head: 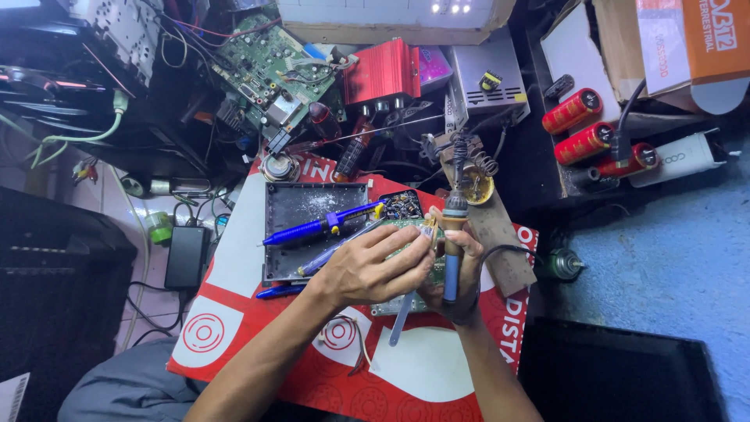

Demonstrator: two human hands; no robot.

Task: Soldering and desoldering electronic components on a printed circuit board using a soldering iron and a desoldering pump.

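A blue pen (320, 227) lies on the dark tray (297, 205), then the left hand (373, 270) curls over the green board (406, 234) on the red mat (258, 312), fingers pinching something small, while the right hand (457, 273) grips an upright soldering iron (452, 250).

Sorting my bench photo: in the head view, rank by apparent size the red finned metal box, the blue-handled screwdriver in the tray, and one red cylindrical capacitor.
1. Red finned metal box
2. Blue-handled screwdriver, long but thin
3. Red cylindrical capacitor
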